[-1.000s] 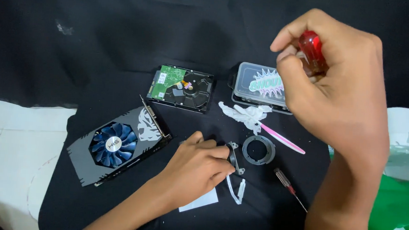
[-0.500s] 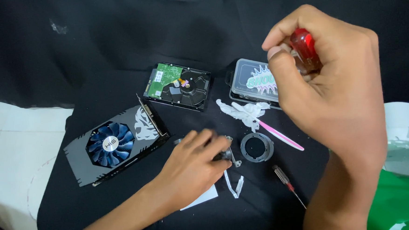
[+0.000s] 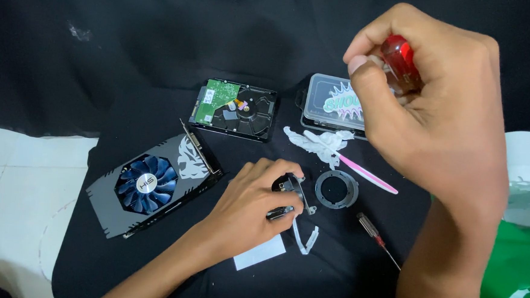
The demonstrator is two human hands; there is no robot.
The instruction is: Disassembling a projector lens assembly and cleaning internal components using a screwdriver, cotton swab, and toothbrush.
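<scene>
My left hand (image 3: 247, 205) rests on the black cloth (image 3: 131, 51) with its fingers curled around a small black part (image 3: 288, 195), pinning it down. The part is dark, with a thin metal bracket along its right edge and a small screw tab at the lower corner; a white ribbon cable (image 3: 304, 237) trails from it toward me. It sits near the middle of the cloth, just left of a black ring (image 3: 336, 189) and above a white paper slip (image 3: 259, 252).

My right hand (image 3: 435, 121) is raised close to the camera, fingers clenched around the red handle of a screwdriver (image 3: 399, 60); its shaft is hidden behind the hand.

Left of the part lies a graphics card (image 3: 151, 185) with a blue fan. Beyond it is a hard drive (image 3: 235, 109), circuit board up. A clear case (image 3: 333, 107) sits by a crumpled tissue (image 3: 316, 142) and a pink tool (image 3: 366, 173). A second, smaller screwdriver (image 3: 378, 232) lies right of the ring.
</scene>
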